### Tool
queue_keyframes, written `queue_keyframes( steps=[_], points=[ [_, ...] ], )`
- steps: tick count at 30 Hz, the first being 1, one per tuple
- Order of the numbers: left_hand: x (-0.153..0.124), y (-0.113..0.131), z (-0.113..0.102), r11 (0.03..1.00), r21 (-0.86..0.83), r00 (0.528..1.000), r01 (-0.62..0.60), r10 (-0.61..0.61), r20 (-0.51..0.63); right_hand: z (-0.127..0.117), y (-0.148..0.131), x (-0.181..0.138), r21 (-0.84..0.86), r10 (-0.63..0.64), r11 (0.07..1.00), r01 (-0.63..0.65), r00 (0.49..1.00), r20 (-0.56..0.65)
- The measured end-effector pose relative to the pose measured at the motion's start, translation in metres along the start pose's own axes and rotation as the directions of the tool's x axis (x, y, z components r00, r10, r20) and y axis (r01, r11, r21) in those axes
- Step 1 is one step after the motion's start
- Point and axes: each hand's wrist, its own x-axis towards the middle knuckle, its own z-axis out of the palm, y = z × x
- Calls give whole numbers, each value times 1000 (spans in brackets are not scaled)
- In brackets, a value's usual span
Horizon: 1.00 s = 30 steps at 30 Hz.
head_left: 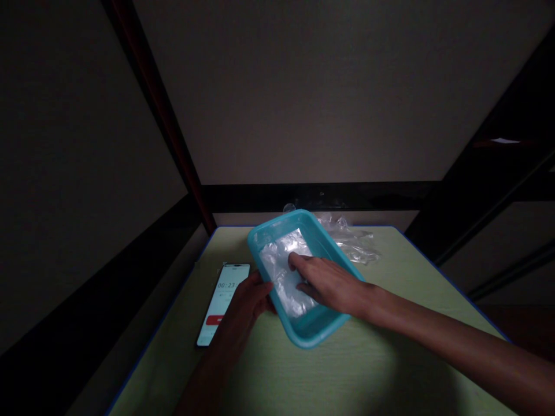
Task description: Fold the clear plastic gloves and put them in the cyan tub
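A teal plastic tub [323, 328] lies on the pale green table [390, 358], tilted a little to the left. A crinkled clear plastic sheet [281, 266] lines its inside. My right hand [332, 284] reaches into the tub, fingers stretched out and pressing flat on the plastic. My left hand [245, 303] grips the tub's left rim, fingers curled around the edge.
A phone [221, 303] with a lit timer screen lies left of the tub, partly under my left hand. More crumpled clear plastic [353, 240] sits behind the tub. Dark bed-frame bars [312, 196] run along the table's back and both sides.
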Motion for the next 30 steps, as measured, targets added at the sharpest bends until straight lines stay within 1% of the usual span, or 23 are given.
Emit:
queue_keyframes(
  steps=[4, 7, 9, 12, 16, 19, 22, 30],
  points=[
    [0, 1, 1, 1000, -8, 1000, 2, -2, -2, -3, -6, 1, -141, 32, 990, -31, 999, 11],
    [1, 0, 0, 1000, -4, 1000, 8, -8, -6, 1, -6, 4, -213, -9, 977, 14, 1000, 24],
    [1, 0, 0, 1000, 5, 1000, 3, -3, 0, 6, -4, 6, -202, -50, 978, 59, 998, 47],
    [0, 0, 2, 1000, 13, 1000, -12, 12, 6, 11, 0, 9, -141, -66, 987, 79, 993, 94],
    [-1, 0, 3, 1000, 26, 1000, -16, 16, 3, 7, -1, 11, -44, -69, 996, 79, 978, 195],
    [1, 0, 2, 1000, 27, 999, -3, 2, 34, 3, -4, 11, -42, -62, 996, 75, 967, 247],
    [2, 1, 0, 999, 29, 999, 13, -15, 51, 2, -7, 11, -55, -57, 996, 74, 965, 256],
    [-1, -2, 1, 1000, 28, 1000, -1, 1, 19, 4, -14, 15, -27, -7, 1000, 15, 957, 291]
  ],
)
